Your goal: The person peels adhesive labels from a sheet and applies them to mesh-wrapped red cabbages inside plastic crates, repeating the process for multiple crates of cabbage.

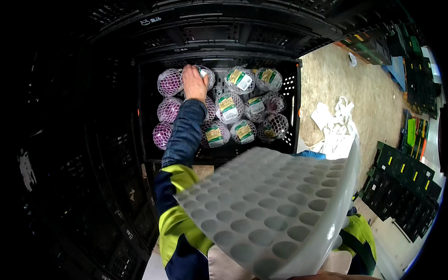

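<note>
Inside a black plastic crate (297, 105), my left hand (195, 82) curls over a round piece of produce (209, 75) in a white foam net, in the far row. The hand hides much of that piece. Purple net-wrapped rounds (169, 82) line the crate's left side. Several others, such as a labelled net-wrapped round (229, 107), bear green and yellow labels. A grey dimpled plastic sheet (259, 206) is held up, tilted, between my body and the crate. Only a sliver of my right hand (325, 277) shows, at the sheet's lower edge; its fingers are hidden.
Black plastic crate walls (217, 33) rise behind and to the left. On the floor (320, 73) at right lies a crumpled white plastic heap (336, 129), with a bit of blue material (310, 154) close by. Stacked dark crates (402, 182) stand farther right.
</note>
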A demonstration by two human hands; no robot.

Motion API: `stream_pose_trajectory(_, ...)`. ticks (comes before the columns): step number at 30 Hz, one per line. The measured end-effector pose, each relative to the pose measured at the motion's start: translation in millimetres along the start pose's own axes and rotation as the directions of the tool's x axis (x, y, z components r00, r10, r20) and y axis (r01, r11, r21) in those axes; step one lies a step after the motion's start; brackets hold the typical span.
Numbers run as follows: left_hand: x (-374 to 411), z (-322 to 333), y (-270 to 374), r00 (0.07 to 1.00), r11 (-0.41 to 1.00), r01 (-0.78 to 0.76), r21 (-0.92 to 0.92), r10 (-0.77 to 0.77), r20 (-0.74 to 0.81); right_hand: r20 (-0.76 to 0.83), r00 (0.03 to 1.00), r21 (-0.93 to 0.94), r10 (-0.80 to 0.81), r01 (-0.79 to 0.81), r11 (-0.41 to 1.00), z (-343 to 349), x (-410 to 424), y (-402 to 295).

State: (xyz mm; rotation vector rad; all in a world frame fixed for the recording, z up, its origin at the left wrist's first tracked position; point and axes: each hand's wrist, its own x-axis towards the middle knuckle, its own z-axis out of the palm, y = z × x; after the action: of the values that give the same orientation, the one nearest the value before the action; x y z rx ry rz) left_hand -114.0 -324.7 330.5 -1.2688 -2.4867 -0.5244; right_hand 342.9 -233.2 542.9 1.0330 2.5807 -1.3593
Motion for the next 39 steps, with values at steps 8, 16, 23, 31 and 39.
stream_pose_trajectory(8, -2.1, -45.7, 59.3, 0.962, 0.944, 0.206, -0.258, -0.146, 0.232, -0.038, 0.988, 0.036, -0.149, 0.15, 0.988, -8.0, -1.6, -18.9)
stream_pose_trajectory(16, -145.5, -136.8, 203.8, 0.468, 0.056, 0.824, -0.564, 0.495, 0.732, -0.002, 0.999, 0.13, 0.041, -0.041, 0.991, 11.5, 21.2, -21.4)
stream_pose_trajectory(23, -61.2, -169.4, 66.4, 0.819, 0.31, 0.569, -0.762, -0.296, 0.492, -0.095, 0.955, 0.002, 0.28, -0.281, 0.96, 12.5, 45.5, -29.8)
stream_pose_trajectory(31, 7.0, -40.0, -139.9, 0.865, 0.954, 0.272, 0.125, -0.3, 0.402, 0.045, 0.997, 0.023, -0.058, 0.057, 0.998, 25.3, 68.3, 11.4)
stream_pose_trajectory(39, -23.0, 13.0, -138.5, 0.965, 0.981, 0.166, 0.097, -0.182, 0.192, 0.089, 0.996, -0.005, 0.002, -0.001, 1.0, 22.7, 57.7, -0.4)
